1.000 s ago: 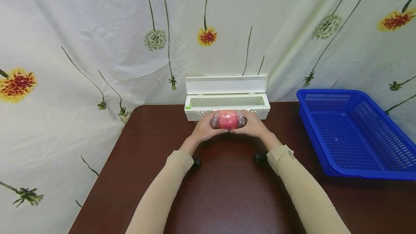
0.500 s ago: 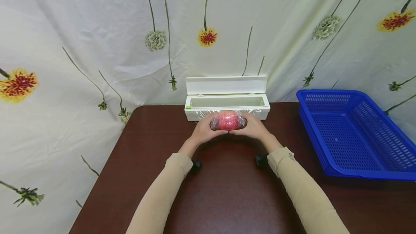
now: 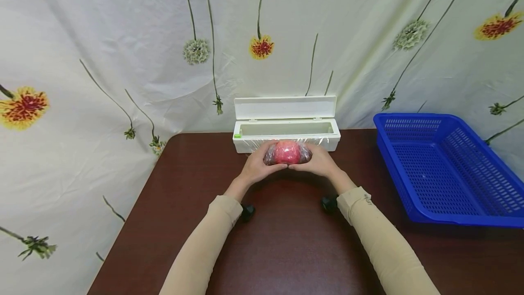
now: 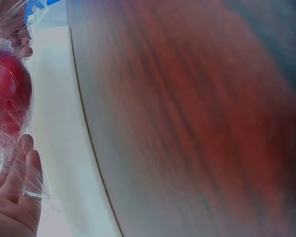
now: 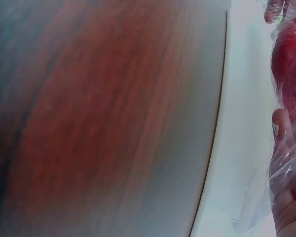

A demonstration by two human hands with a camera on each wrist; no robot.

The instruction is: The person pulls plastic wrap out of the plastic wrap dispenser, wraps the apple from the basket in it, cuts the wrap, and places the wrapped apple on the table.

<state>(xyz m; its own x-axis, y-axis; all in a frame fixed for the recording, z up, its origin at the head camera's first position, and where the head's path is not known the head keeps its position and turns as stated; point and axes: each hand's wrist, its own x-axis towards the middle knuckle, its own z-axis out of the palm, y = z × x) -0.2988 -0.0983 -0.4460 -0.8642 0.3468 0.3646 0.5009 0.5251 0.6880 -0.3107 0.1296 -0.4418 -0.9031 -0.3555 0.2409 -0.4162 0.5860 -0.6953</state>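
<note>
A red apple (image 3: 287, 152), with clear cling film around it, is held between both hands in front of the white box. My left hand (image 3: 259, 162) grips the left side of the apple and its film, and my right hand (image 3: 317, 163) grips the right side. The thumbs meet below the apple in the head view. Loose film covers the fingers (image 4: 25, 170) in the left wrist view, and crumpled film hangs over the hand beside the apple (image 5: 292, 64) in the right wrist view. Some fingers are hidden behind the film and the apple.
The white cling film box (image 3: 286, 129) stands at the table's back edge, its lid (image 3: 285, 107) raised and film across its front. A blue perforated basket (image 3: 434, 220) stands at the right on the dark brown table (image 3: 286, 249). Behind hangs a flowered curtain (image 3: 163, 35).
Both hands and the wrapped apple have come very slightly down and nearer in the head view. The box and the basket have stayed in place.
</note>
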